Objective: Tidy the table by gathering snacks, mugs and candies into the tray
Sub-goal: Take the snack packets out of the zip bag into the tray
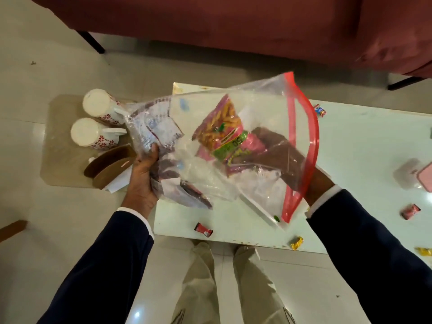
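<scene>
Head view, left hand (142, 176) gripping clear bag (264, 104), right hand (280, 155) inside holding snack packet (224, 129)

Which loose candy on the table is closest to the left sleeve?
The red-wrapped candy at the table's near edge, just right of the left sleeve. The other candies, yellow, pink and blue-red, lie farther right.

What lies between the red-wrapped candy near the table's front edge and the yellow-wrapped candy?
Head view: only bare white table between the red-wrapped candy and yellow-wrapped candy.
</scene>
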The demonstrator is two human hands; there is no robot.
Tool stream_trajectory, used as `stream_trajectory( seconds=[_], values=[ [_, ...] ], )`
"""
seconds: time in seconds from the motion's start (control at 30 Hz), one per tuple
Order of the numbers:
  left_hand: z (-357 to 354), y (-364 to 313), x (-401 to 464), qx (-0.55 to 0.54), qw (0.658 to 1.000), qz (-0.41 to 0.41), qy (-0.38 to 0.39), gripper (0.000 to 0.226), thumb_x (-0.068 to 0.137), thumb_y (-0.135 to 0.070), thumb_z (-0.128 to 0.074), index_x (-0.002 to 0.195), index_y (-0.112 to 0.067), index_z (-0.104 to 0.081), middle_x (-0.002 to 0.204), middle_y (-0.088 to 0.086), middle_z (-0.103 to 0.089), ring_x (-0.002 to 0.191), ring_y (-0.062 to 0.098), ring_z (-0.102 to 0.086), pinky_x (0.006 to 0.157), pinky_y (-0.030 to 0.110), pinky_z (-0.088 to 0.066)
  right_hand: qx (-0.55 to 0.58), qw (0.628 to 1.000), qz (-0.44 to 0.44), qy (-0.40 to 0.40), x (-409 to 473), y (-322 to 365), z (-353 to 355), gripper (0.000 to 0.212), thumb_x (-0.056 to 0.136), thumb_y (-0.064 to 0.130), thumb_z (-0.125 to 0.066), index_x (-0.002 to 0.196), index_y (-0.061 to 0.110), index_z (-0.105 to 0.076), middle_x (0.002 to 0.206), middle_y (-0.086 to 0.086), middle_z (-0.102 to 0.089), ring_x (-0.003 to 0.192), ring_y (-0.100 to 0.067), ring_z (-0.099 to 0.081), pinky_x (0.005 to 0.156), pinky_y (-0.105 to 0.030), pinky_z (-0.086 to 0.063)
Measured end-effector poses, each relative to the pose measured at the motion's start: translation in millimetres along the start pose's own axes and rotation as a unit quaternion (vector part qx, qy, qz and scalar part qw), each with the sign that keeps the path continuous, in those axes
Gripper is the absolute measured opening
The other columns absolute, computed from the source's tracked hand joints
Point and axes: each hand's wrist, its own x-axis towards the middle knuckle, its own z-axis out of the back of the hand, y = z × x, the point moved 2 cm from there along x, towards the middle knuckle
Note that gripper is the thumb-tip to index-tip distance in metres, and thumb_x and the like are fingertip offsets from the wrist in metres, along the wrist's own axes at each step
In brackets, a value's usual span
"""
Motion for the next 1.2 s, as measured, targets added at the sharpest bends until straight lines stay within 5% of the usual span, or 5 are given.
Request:
stream_trajectory(
  seconds=[0.1,0.3,0.53,1.03,1.2],
  values=[
    [3.7,-3.5,0.4,-0.02,1.0,0.0,-0.014,0.022,0.103,-0.033,-0.055,0.106,-0.026,-0.076,0.102,0.002,-0.077,0.084,0.019,-0.075,0.075,0.041,-0.063,-0.022,0.996,0.084,0.018,5.2,25.6,2.9,0.041,0.109,0.006,-0.017,0.112,0.016,-0.057,0.103,-0.004,-0.07,0.09,-0.017,-0.07,0.076,-0.032,-0.056],
    [6.4,-23.4,1.9,-0.098,0.992,-0.012,-0.074,0.061,0.099,-0.04,-0.059,0.153,-0.013,-0.046,0.151,0.012,-0.052,0.138,0.033,-0.052,0.111,0.058,-0.044,-0.2,0.95,0.213,-0.113,20.7,58.5,25.6,0.044,0.067,0.006,-0.09,0.104,0.003,-0.068,0.098,-0.021,-0.072,0.084,-0.023,-0.069,0.077,-0.039,-0.062],
    [16.4,-45.4,0.4,-0.136,0.986,-0.032,-0.09,0.077,0.091,-0.042,-0.056,0.159,-0.012,-0.033,0.163,0.014,-0.035,0.148,0.033,-0.038,0.122,0.057,-0.028,-0.235,0.925,0.219,-0.204,51.3,63.3,66.9,0.044,0.053,0.032,-0.097,0.09,0.027,-0.073,0.083,0.006,-0.074,0.073,-0.006,-0.067,0.063,-0.017,-0.051],
    [45.4,-57.0,-5.7,-0.132,0.988,-0.047,-0.065,0.063,0.106,-0.05,-0.045,0.16,-0.02,-0.031,0.165,0.006,-0.034,0.145,0.03,-0.045,0.12,0.058,-0.027,-0.949,0.171,0.258,0.059,163.9,59.4,-19.4,0.037,0.083,0.016,-0.077,0.119,0.022,-0.069,0.123,-0.007,-0.061,0.114,-0.029,-0.058,0.091,-0.043,-0.048],
    [53.0,-56.4,-8.6,-0.113,0.989,-0.07,-0.064,0.065,0.104,-0.047,-0.048,0.16,-0.019,-0.029,0.166,0.008,-0.032,0.146,0.032,-0.042,0.119,0.063,-0.025,-0.931,0.188,0.309,0.056,184.2,38.9,-42.4,0.04,0.087,0.024,-0.076,0.126,0.021,-0.066,0.126,-0.009,-0.059,0.115,-0.028,-0.056,0.09,-0.041,-0.048]
  ],
)
